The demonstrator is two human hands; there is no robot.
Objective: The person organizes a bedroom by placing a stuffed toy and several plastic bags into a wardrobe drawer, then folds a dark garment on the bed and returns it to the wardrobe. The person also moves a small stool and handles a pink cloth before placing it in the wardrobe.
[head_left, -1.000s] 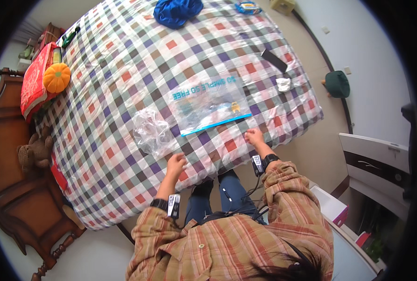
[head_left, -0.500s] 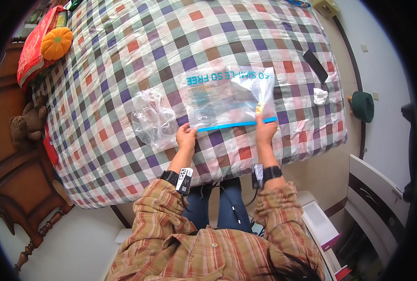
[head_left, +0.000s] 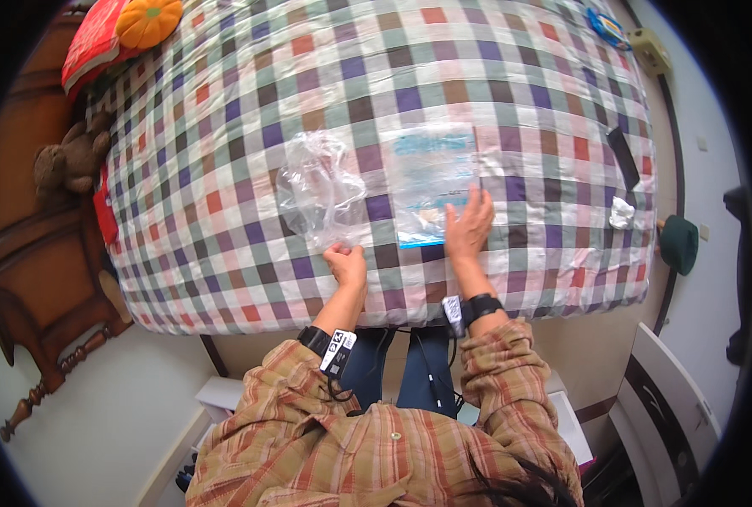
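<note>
A clear zip bag [head_left: 433,173] with blue print and a blue zip edge lies flat on the checked bedspread, now about half its former width and looking folded over. Something small and pale shows inside it near the zip. My right hand [head_left: 470,226] rests along its right edge, fingers stretched out and holding nothing. To the left lies a crumpled clear plastic bag [head_left: 321,190]. At its near edge my left hand [head_left: 347,264] has thumb and fingers pinched together on the plastic. Each wrist wears a black strap with a small device.
The checked bedspread [head_left: 249,169] covers the bed. Toward its right edge lie a black phone [head_left: 623,158] and a crumpled white tissue [head_left: 621,213]. At the left are a brown teddy bear [head_left: 71,159], a red cloth [head_left: 97,42] and an orange pumpkin cushion [head_left: 149,21].
The zip bag went from spread wide between both hands to narrow and flat. My left hand left its zip corner for the crumpled bag; my right hand opened. The view shifted.
</note>
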